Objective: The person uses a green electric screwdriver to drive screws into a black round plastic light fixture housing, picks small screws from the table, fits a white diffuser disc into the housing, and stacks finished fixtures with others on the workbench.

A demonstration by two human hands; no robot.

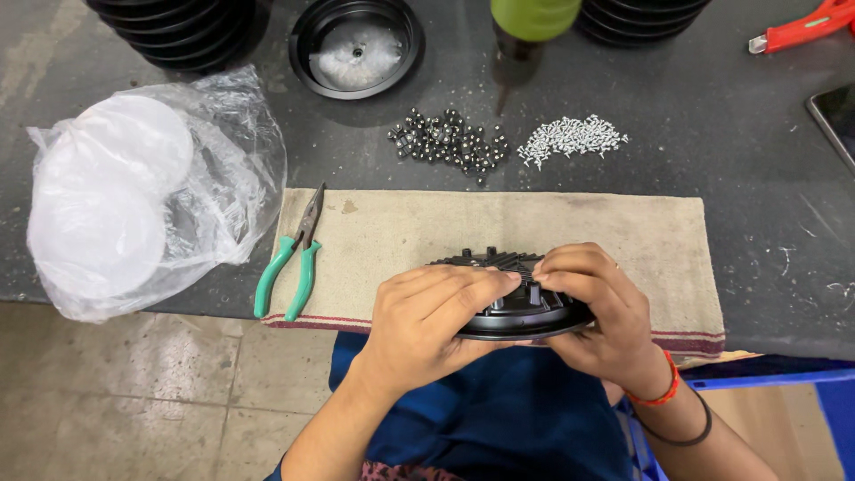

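Both hands clasp a round black finned housing (517,298) at the near edge of the beige cloth (623,232): the left hand (427,321) wraps its left rim, the right hand (597,307) its right rim. Green-handled pliers (292,258) lie on the cloth's left end; dark nuts (450,141) and pale screws (572,136) sit beyond it

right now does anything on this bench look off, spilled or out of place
Nothing looks damaged. Both hands, left hand and right hand, hold the black finned housing level over the beige cloth. The dark screws and silver screws lie in loose piles, not scattered. The pliers rest at the cloth's edge.
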